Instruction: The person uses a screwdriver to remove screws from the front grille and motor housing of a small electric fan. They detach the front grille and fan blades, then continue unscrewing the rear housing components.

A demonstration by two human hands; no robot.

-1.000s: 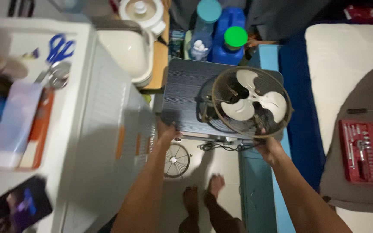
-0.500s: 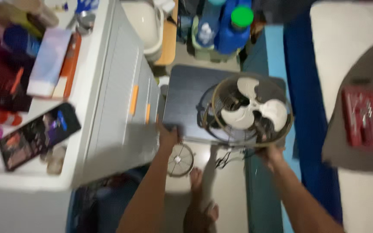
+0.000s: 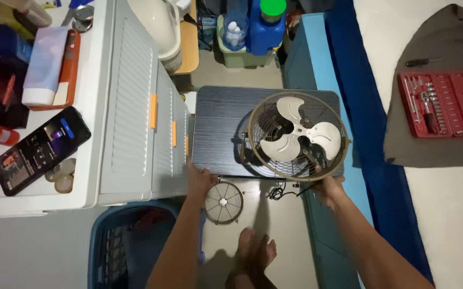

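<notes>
A small dark ribbed table (image 3: 221, 128) stands in front of me, and both hands hold its near edge. My left hand (image 3: 199, 179) grips the near left corner. My right hand (image 3: 329, 188) grips the near right corner, under the fan's rim. On the table lies a fan (image 3: 295, 136) face up, with three white blades inside an open brass-coloured wire cage. Its detached round front grille (image 3: 223, 202) lies on the floor below the table edge, and a black cord (image 3: 282, 190) hangs beside it. My bare feet (image 3: 255, 249) are on the floor.
A white louvred cabinet (image 3: 130, 107) stands at left, with a phone (image 3: 41, 150), tubes and coins on top. Below it sits a blue basket (image 3: 119, 246). Blue jugs (image 3: 266, 24) stand behind the table. At right, a red socket set (image 3: 440, 104) lies on grey cloth.
The view has swung down and left, bringing more of the cabinet top and the blue basket into sight. Both hands have stayed on the table's near edge, and my feet have come together.
</notes>
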